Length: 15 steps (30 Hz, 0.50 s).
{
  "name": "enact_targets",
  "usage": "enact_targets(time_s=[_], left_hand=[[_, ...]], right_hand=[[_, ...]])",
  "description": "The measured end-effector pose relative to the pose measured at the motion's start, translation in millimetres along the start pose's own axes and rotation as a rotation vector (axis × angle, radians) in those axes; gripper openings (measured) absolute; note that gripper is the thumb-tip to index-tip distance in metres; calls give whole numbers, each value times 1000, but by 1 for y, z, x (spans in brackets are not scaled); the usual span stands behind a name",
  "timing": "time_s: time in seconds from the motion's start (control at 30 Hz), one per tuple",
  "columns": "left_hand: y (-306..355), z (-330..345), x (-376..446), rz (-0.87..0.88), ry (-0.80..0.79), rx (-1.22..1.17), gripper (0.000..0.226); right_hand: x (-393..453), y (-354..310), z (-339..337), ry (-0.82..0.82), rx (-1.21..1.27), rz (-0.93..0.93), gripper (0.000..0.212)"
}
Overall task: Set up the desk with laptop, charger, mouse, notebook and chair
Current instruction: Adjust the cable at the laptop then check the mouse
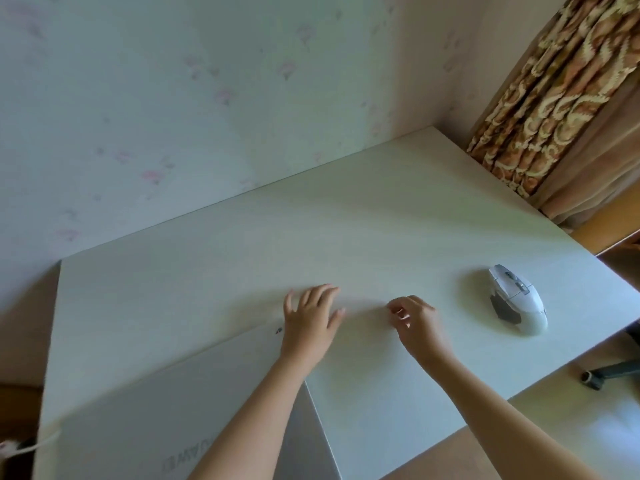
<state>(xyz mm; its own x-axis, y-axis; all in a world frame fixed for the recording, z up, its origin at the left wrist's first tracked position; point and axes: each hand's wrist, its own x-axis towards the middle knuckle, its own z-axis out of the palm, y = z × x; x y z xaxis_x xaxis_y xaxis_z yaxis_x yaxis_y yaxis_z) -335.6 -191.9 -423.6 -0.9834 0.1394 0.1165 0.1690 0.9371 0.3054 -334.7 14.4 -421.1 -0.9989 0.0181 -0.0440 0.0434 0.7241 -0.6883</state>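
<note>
A closed silver laptop (166, 414) lies flat on the near left of the white desk (311, 230), its logo facing me upside down. My left hand (310, 318) hovers over the laptop's far right corner with fingers spread, holding nothing. My right hand (417, 323) is just to its right above bare desk, fingers loosely curled with nothing in them. A white and grey mouse (517, 299) rests near the desk's right edge, well apart from both hands. A white charger cable (33, 445) runs off the desk's left edge.
The desk's back edge meets a pale flowered wall. A patterned curtain (554, 98) hangs at the right rear corner. A dark chair leg with a caster (602, 374) shows on the floor beyond the desk's right front edge.
</note>
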Motion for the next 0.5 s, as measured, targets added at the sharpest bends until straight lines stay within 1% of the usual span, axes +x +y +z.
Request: enact_targets(time_s=[0.03,0.07,0.13,0.17,0.33,0.4,0.5], left_hand=[[-18,-3,-7,-58,75,14,39],[-34,-4,-13,-115,104,21,40],[-54,-8,-21,-202,103,19,45],[-58,-9,-22,-227,97,9,47],[-60,-11,-22,-247,30,-49,32],[-64,-12,-25,-222,7,-97,34],[-67,-14,-26,-202,8,-131,37]], right_hand=[[0,-10,6,-60,27,6,25],[0,-20,14,-143,50,1,26],[-3,-42,30,-295,102,-4,23],[-6,-51,38,-340,137,-2,20],[-16,-85,63,-441,286,38,16],[-17,-90,65,-488,324,76,14],[-16,-95,68,-485,331,124,12]])
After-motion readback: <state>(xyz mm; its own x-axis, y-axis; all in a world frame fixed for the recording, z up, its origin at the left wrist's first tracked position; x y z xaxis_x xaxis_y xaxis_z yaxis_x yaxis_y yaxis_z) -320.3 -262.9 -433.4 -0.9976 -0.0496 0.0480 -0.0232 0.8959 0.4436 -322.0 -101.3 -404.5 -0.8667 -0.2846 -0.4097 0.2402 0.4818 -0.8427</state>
